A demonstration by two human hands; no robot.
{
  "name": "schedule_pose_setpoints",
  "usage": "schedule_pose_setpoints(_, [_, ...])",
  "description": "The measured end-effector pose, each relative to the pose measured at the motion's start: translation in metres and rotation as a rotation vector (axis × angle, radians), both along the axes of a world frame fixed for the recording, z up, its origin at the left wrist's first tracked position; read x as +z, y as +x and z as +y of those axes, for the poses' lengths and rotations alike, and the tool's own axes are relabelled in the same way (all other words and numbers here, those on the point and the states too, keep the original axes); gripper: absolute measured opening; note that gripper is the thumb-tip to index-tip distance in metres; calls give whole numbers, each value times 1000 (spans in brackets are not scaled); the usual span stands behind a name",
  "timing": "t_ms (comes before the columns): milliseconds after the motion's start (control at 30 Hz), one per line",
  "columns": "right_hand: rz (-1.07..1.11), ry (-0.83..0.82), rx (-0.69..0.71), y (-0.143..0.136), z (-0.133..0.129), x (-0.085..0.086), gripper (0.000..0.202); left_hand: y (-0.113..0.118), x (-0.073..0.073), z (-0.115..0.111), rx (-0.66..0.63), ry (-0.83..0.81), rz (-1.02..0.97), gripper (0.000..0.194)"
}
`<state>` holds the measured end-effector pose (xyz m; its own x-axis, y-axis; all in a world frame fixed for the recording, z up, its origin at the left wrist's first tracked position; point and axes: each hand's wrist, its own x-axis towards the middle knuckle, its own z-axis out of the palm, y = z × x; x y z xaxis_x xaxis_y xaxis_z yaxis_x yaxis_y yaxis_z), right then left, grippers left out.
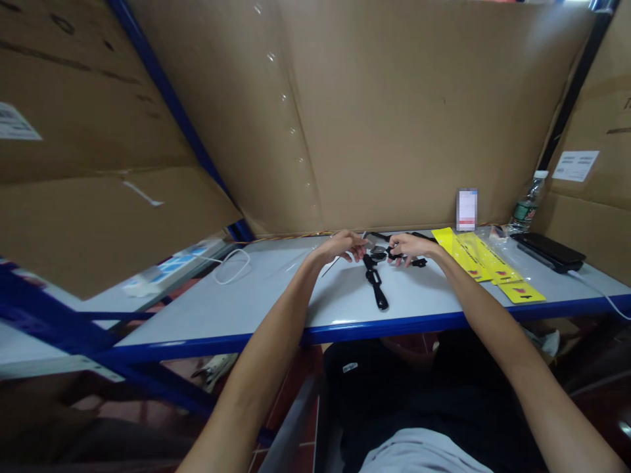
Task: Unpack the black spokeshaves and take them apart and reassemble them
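Note:
My left hand [348, 246] is closed on a small grey piece [369, 241] at the back middle of the white tabletop [276, 289]. Just to its right, my right hand [408, 247] has its fingers curled around a black part [393, 252], whose exact shape is hidden. Between the hands lies a small dark, shiny item [378, 251]. A black tool-like piece [377, 286] points toward the front edge below them. Another black piece [419, 262] shows under my right hand. A thin dark rod [330, 266] slants beside my left wrist.
Yellow cards [468, 256] in clear plastic lie right of my right hand. Behind them stands a phone [467, 209]. A water bottle [529, 205] and a black device [549, 251] are farther right. Cardboard [394, 118] walls the back; a white cable [231, 276] curls at left.

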<state>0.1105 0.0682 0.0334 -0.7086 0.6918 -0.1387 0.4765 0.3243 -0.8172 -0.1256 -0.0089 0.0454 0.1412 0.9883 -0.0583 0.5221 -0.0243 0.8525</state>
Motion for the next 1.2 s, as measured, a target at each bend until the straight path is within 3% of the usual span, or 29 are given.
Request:
schedule_pose_setpoints(233, [-215,292,-18,2,8,-9,15,3,-2,0,-48,2,-60,46])
schedule_pose_setpoints(400, [-195,511,-166,1,6,-7,10,9,-4,-3,-187,-27,-9,49])
schedule_pose_setpoints(467, [-57,431,-180,-1,4,-3,14,12,-5,-3,-245,-50,13,51])
schedule_pose_setpoints(567, [161,187,-64,-3,-3,2,25,16,-9,-2,-284,-81,42,51])
schedule_pose_setpoints(633, [219,121,13,-6,-9,3,25,18,-11,-1,-301,-89,47,50])
schedule_pose_setpoints(767, [200,101,41,-11,-17,2,3,17,-13,2,-289,-75,52,50])
schedule_pose_setpoints(867, [211,90,-40,-13,-13,-1,15,10,-13,5,-229,-10,144,47])
schedule_pose_setpoints(1033, [196,148,-227,-15,-2,-6,15,-7,-15,9,-61,79,502,34])
schedule_pose_setpoints(1200, [167,210,-248,-17,2,-12,12,-1,-29,-25,-113,173,589,32])
